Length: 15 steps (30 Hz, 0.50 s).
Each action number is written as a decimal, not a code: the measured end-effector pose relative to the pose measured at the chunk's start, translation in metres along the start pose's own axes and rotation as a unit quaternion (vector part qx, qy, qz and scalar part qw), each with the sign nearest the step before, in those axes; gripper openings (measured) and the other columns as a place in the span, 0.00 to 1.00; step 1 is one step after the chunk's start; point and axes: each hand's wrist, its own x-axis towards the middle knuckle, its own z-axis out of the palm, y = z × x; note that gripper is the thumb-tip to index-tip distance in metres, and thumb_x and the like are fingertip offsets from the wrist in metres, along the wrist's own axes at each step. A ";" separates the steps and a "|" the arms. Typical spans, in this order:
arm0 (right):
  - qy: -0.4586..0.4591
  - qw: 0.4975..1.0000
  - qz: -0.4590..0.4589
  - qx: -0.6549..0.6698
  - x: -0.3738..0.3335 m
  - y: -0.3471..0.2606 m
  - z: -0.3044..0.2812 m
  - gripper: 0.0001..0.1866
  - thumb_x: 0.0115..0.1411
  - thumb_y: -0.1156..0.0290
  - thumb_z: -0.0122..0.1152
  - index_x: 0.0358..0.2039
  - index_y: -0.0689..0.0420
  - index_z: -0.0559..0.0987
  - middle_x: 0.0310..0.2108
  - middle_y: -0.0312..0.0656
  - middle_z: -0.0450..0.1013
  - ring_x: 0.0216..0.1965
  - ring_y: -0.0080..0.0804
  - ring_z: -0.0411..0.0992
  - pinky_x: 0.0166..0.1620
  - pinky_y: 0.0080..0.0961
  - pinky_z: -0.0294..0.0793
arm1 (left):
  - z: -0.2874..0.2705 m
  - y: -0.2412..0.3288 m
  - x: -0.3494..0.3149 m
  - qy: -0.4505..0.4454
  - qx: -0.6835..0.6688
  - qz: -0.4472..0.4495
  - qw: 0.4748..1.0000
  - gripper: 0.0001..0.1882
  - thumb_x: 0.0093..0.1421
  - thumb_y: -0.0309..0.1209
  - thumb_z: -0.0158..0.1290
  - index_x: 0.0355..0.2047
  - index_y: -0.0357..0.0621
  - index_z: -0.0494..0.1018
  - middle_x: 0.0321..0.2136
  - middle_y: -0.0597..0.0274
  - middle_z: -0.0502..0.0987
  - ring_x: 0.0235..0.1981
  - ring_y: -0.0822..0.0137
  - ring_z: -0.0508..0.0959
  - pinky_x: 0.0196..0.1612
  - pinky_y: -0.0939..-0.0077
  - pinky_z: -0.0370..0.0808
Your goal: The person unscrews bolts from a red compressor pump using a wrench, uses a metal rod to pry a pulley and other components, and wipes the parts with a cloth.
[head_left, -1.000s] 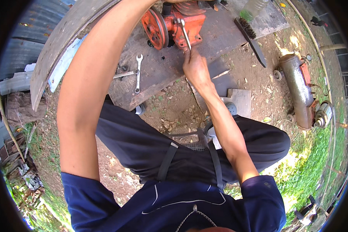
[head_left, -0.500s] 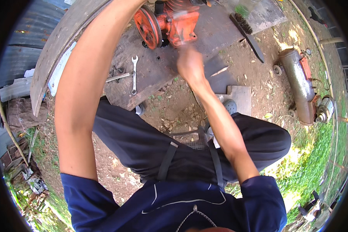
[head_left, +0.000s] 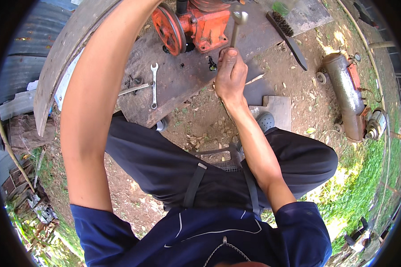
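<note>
My right hand (head_left: pixel 231 75) is closed round the shank of a wrench (head_left: pixel 239 20), whose metal head points away from me. Just left of the wrench, on a dark board (head_left: pixel 182 89), sits an orange finned machine that looks like a compressor pump (head_left: pixel 210 29), with a grooved pulley wheel (head_left: pixel 168 30) on its left side. My left arm (head_left: pixel 93 98) reaches up past the top edge; its hand is out of the picture. A combination wrench (head_left: pixel 154 86) lies across another metal tool (head_left: pixel 136 89) on the board's left part. A black oily patch (head_left: pixel 212 63) lies below the pump.
A black-handled wire brush (head_left: pixel 286 40) lies across the board's right edge. On the ground at right rests a worn metal tank (head_left: pixel 344 93) with small wheels and a gauge. A curved wooden plank (head_left: pixel 62 58) stands at left, beside corrugated sheets (head_left: pixel 40 40).
My right hand, blurred below the pump before, has moved slightly right and now holds the wrench in plain view. The left arm has barely moved.
</note>
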 end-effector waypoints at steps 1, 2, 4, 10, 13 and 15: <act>0.029 0.999 -0.027 0.025 0.001 0.009 0.000 0.22 0.72 0.57 0.43 0.43 0.65 0.76 0.31 0.64 0.76 0.39 0.66 0.75 0.39 0.48 0.74 | -0.001 0.005 0.004 -0.005 -0.004 0.001 1.000 0.61 0.55 0.74 0.45 0.70 0.34 0.46 0.66 0.20 0.45 0.67 0.33 0.55 0.69 0.54 0.54; -0.001 0.985 -0.130 -0.117 0.017 0.031 0.014 0.23 0.72 0.57 0.41 0.41 0.65 0.78 0.29 0.63 0.76 0.37 0.65 0.76 0.38 0.48 0.74 | 0.002 0.009 0.006 -0.008 -0.003 -0.002 1.000 0.60 0.55 0.74 0.44 0.70 0.35 0.46 0.66 0.20 0.45 0.67 0.33 0.55 0.69 0.54 0.54; -0.113 0.978 0.009 -0.177 0.017 0.015 0.014 0.25 0.72 0.57 0.40 0.38 0.67 0.78 0.29 0.67 0.74 0.38 0.69 0.73 0.40 0.56 0.72 | 0.000 0.003 0.002 -0.010 0.007 -0.020 1.000 0.60 0.55 0.74 0.44 0.70 0.35 0.46 0.66 0.20 0.44 0.67 0.33 0.55 0.69 0.55 0.54; -0.077 0.991 0.030 -0.107 0.021 0.008 0.005 0.27 0.72 0.53 0.41 0.38 0.68 0.77 0.30 0.71 0.73 0.38 0.73 0.72 0.44 0.60 0.70 | -0.003 0.010 0.001 -0.009 -0.006 -0.014 1.000 0.57 0.57 0.71 0.46 0.71 0.39 0.44 0.67 0.22 0.45 0.67 0.35 0.54 0.69 0.55 0.54; -0.085 0.981 0.024 -0.175 0.017 0.011 0.005 0.29 0.73 0.51 0.39 0.34 0.66 0.76 0.26 0.62 0.75 0.34 0.63 0.77 0.39 0.51 0.72 | -0.001 -0.004 -0.002 -0.008 -0.010 0.021 1.000 0.56 0.58 0.69 0.47 0.71 0.39 0.44 0.67 0.24 0.46 0.67 0.36 0.56 0.69 0.56 0.55; -0.083 0.990 0.015 -0.117 0.012 0.002 -0.014 0.29 0.73 0.51 0.39 0.35 0.66 0.75 0.27 0.61 0.75 0.34 0.60 0.77 0.40 0.49 0.72 | 0.006 -0.009 -0.008 0.025 -0.036 0.047 0.998 0.54 0.59 0.68 0.47 0.69 0.37 0.48 0.64 0.25 0.54 0.64 0.37 0.61 0.67 0.56 0.58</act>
